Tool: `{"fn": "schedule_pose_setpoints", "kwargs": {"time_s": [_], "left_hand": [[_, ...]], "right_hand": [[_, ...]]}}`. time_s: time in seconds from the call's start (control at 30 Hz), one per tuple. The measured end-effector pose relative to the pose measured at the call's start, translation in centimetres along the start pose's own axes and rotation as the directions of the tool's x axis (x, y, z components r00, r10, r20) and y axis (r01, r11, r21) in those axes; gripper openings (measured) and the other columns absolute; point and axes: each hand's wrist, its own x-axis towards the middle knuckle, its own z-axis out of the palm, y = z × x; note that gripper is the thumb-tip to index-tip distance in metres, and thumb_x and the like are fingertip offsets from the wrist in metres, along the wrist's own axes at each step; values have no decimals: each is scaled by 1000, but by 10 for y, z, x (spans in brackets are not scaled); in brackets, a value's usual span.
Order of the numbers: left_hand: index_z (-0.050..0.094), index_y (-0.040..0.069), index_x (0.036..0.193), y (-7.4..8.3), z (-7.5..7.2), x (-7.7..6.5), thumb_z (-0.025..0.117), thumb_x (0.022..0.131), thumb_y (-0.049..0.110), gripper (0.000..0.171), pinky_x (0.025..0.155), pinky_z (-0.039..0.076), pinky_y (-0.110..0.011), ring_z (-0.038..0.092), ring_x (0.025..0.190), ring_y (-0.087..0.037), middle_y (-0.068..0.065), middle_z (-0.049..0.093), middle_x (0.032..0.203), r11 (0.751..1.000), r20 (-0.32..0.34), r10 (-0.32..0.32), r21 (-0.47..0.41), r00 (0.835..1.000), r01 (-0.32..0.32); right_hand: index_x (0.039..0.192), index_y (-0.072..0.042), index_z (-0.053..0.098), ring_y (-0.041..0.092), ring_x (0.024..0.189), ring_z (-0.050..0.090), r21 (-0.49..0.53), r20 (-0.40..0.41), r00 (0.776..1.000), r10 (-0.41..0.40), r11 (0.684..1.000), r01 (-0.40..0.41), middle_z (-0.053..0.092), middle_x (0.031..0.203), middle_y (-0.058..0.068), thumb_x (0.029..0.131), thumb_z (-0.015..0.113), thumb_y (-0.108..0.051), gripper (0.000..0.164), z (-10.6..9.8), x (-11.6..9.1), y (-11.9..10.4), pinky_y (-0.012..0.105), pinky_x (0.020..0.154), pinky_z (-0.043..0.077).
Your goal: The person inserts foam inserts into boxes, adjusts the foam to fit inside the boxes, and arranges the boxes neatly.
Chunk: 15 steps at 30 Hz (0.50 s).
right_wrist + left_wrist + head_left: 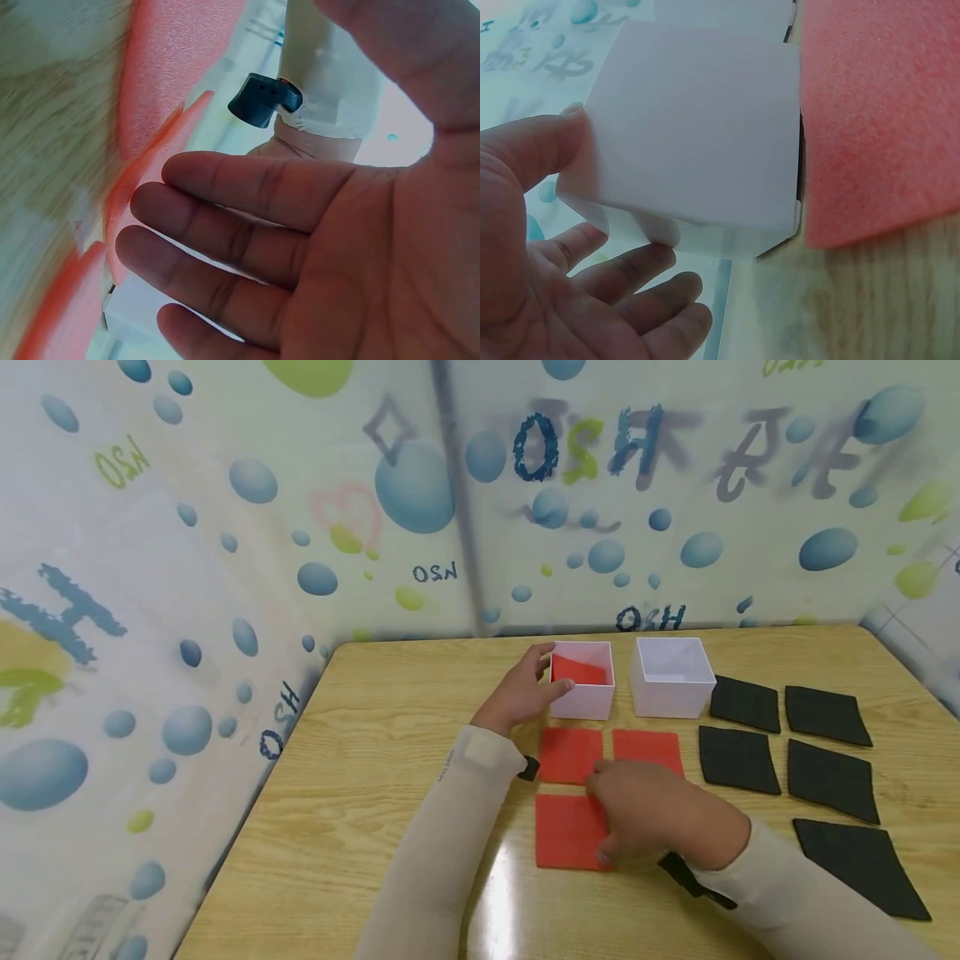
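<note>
My left hand (pixel 528 689) grips a small white open-topped box (pixel 583 703) at its left side, thumb at the front rim and fingers behind. Inside it lies a red foam square (pixel 579 672). In the left wrist view the thumb presses one edge of the box (pixel 697 127) and the fingers are spread beside it. My right hand (pixel 648 806) hovers low over the right edge of the nearest red square (pixel 568 832), fingertips and thumb by its two right corners. The right wrist view shows nothing in the palm (pixel 352 262). Another red square (pixel 572 755) lies just beyond.
A second white box (pixel 672 697) stands to the right of the first. A further red square (pixel 647 750) lies partly hidden behind my right hand. Several black squares (pixel 738 758) are spread over the right side of the wooden table (pixel 337 827). A patterned curtain (pixel 360 485) hangs behind.
</note>
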Motion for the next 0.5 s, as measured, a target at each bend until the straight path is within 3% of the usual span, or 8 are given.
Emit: {"fn": "schedule_pose_setpoints", "kwargs": {"time_s": [0.2,0.5], "left_hand": [[31,34,164,-2,0,2,72,101,36,75,117,46,-52,37,156,-29,1,35,171,1000,-1,-1,11,1000,1],[31,35,164,0,0,1,72,101,36,75,116,48,-52,37,156,-27,2,37,170,1000,1,-2,11,1000,2]], "right_hand": [[120,-4,70,24,98,59,-5,4,1000,-2,1000,2,65,112,7,65,101,-43,74,0,0,-1,52,92,57],[118,-5,71,22,91,57,-29,7,1000,6,1000,-5,62,102,3,63,102,-43,73,2,1,-1,48,86,57]]}}
